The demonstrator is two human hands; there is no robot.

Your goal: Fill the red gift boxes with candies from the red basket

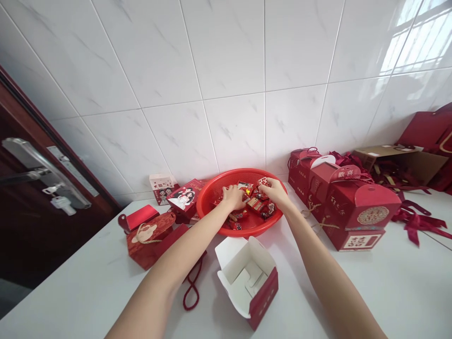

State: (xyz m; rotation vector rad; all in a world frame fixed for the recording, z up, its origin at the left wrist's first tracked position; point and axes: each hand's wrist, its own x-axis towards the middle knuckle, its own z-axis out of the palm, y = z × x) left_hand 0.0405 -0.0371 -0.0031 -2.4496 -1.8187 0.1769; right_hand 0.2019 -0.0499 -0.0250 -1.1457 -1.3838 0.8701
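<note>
A red plastic basket point(247, 230) holds several wrapped candies point(254, 204) in red, yellow and dark wrappers. My left hand point(233, 197) reaches into its left side, fingers apart and bent down over the candies; their tips are partly hidden. At the basket's right rim, my right hand point(275, 191) pinches a red-and-white patterned wrapped candy point(262, 182) between thumb and fingers. In front of the basket, between my forearms, stands an unlidded gift box point(264, 299) with white inside walls and a dark red outside. Its flaps are spread and only its folded bottom shows within.
Red gift boxes point(356, 212) stand in a row at the right, beside a cardboard box point(429, 165) of dark red ribbons point(420, 221). More small boxes point(150, 235) and a red cord point(191, 294) lie left. A tiled wall point(240, 132) rises behind; a door point(28, 188) is at left.
</note>
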